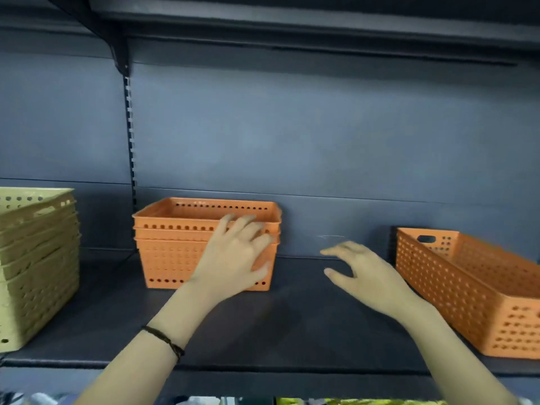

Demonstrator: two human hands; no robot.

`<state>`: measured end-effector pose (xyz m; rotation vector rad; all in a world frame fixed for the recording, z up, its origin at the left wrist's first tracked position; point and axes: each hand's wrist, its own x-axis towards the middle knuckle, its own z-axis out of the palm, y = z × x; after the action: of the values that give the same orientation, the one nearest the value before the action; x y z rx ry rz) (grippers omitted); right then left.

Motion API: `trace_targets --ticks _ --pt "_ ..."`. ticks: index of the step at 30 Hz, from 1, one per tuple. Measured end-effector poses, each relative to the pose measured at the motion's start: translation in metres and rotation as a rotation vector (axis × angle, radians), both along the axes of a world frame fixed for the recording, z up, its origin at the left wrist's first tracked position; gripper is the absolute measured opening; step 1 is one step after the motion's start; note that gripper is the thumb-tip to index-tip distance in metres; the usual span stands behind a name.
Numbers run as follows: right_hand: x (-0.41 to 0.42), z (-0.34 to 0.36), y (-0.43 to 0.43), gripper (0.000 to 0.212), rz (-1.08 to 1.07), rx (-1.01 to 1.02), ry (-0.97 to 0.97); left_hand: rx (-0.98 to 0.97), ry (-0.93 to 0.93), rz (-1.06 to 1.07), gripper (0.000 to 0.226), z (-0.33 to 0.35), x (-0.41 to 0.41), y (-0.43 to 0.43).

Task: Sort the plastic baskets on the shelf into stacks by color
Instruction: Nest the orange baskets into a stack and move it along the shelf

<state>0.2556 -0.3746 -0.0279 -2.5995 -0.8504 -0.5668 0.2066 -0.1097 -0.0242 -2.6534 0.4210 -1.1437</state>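
A stack of orange plastic baskets stands at the middle of the dark shelf, against the back panel. My left hand lies spread flat against the stack's front right side, fingers apart, gripping nothing. My right hand hovers over the bare shelf to the right of the stack, fingers apart and empty. A single larger orange basket sits at the right, turned at an angle. A tall stack of olive-green baskets stands at the far left.
The shelf's front edge runs below my forearms. Another shelf hangs overhead. A slotted upright runs down the back panel left of the orange stack. Bare shelf lies between the orange stack and the single basket.
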Motion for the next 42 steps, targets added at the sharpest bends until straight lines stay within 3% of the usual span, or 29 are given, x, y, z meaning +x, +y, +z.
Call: trace_targets --ticks 4,9,14,16,19,22,28,32,36,40,42 --pt "-0.021 0.009 -0.081 0.042 -0.015 -0.039 -0.095 0.038 0.12 -0.071 0.052 -0.006 0.013 -0.091" --pt "-0.028 0.012 -0.19 0.04 -0.119 0.062 -0.285 -0.131 0.234 -0.239 0.072 -0.016 0.013 -0.209" --pt "-0.016 -0.009 -0.266 0.044 -0.354 0.072 -0.209 -0.361 0.362 -0.364 0.081 -0.023 0.014 -0.304" --pt "-0.011 -0.019 -0.279 0.062 -0.35 0.064 -0.101 -0.424 0.42 -0.396 0.078 -0.028 0.019 -0.328" --pt "-0.004 -0.029 -0.288 0.087 -0.249 0.064 -0.114 -0.48 0.479 -0.429 0.064 -0.036 0.028 -0.345" --pt "0.004 -0.031 -0.289 0.079 -0.184 0.187 -0.142 -0.514 0.405 -0.429 0.047 -0.039 0.032 -0.342" --pt "0.024 -0.033 -0.296 0.048 0.055 0.4 -0.054 -0.528 0.246 -0.467 0.055 -0.042 0.022 -0.317" --pt "0.036 -0.041 -0.296 0.019 -0.03 0.578 -0.013 -0.54 0.234 -0.369 0.055 -0.037 0.027 -0.305" --pt "0.023 -0.059 -0.283 0.047 0.003 0.878 0.147 -0.491 0.207 -0.241 0.031 -0.03 0.037 -0.326" --pt "0.024 -0.089 -0.261 0.092 0.253 0.783 0.26 -0.583 0.216 -0.158 0.027 -0.023 0.043 -0.349" --pt "0.032 -0.087 -0.26 0.088 0.21 0.812 0.244 -0.669 0.243 -0.211 0.031 -0.017 0.045 -0.352"
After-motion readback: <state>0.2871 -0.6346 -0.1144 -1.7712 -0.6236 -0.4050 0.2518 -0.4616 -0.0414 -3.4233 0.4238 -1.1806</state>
